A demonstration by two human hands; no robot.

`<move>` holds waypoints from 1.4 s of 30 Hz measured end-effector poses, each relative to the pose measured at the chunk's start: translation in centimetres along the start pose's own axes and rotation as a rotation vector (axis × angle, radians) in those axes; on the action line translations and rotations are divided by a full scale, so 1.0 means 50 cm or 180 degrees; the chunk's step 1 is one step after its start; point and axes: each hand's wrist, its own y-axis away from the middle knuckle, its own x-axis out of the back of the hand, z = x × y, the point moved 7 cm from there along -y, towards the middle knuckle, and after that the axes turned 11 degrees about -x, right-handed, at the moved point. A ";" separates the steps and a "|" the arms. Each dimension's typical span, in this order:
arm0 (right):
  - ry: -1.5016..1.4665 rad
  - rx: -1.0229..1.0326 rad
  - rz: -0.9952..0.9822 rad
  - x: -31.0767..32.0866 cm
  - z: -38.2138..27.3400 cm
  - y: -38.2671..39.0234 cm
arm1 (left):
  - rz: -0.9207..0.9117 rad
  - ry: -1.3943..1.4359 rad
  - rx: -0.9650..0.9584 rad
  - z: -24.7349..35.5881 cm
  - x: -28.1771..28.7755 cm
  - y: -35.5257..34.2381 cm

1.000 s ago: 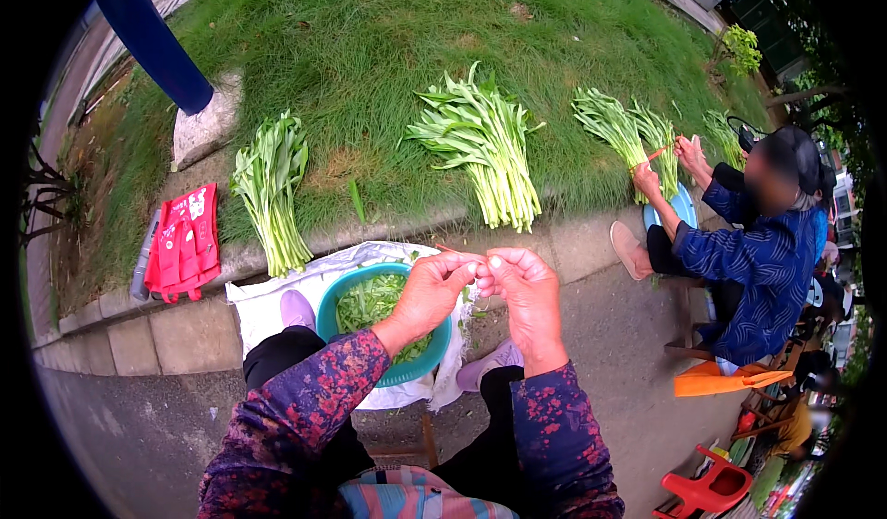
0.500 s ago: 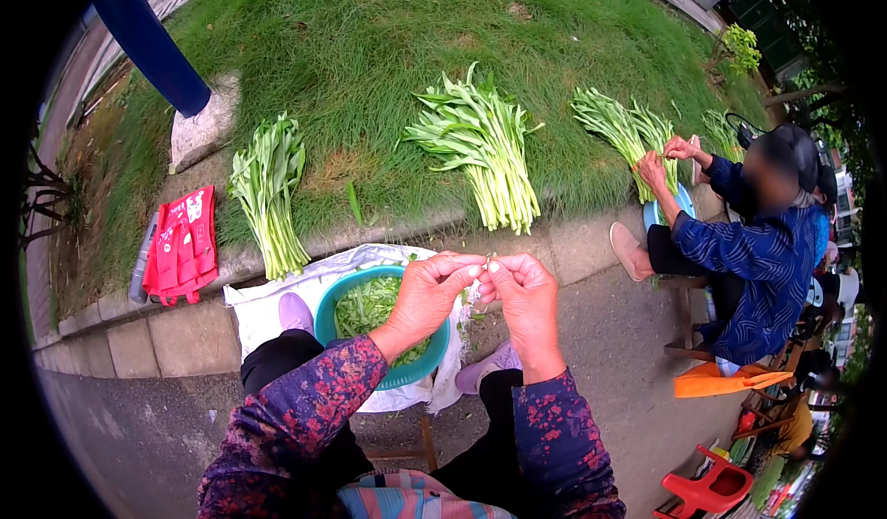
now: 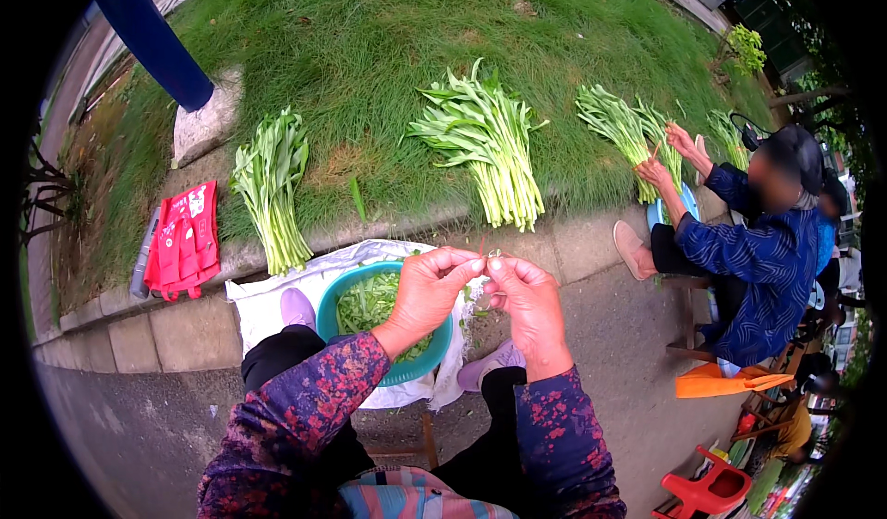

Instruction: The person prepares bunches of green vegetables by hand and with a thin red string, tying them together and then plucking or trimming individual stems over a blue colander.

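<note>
My left hand and my right hand meet fingertip to fingertip above the right rim of a teal basin. Between the left thumb and forefinger I pinch a thin reddish-brown strip, its end sticking up. Fingers of the right hand are closed too, on a tiny pale bit at the tips that is too small to name. Cut green pieces lie in the basin, which stands on a white woven sack between my feet. Ahead, a bundle of long-stemmed leafy greens lies on grass and kerb.
Another bundle of greens leans at the left, near a red bag and a blue post. At the right a seated co-worker handles greens over a blue basin. A red plastic stool stands lower right.
The reddish-brown strip now shows above my left fingertips. My hands have barely moved. The co-worker's hands have drawn apart, one rising.
</note>
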 end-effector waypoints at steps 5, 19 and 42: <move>0.1521 0.1554 0.0829 0.019 -0.079 0.032 | -0.0003 -0.0155 0.0260 0.002 -0.004 0.000; 0.1618 0.1201 0.0023 -0.027 -0.052 0.024 | -0.1096 -0.0788 0.0567 -0.044 -0.023 0.019; -0.2307 0.0938 -0.0306 0.302 -0.080 0.001 | -0.2928 -0.2349 0.0621 0.033 -0.058 -0.039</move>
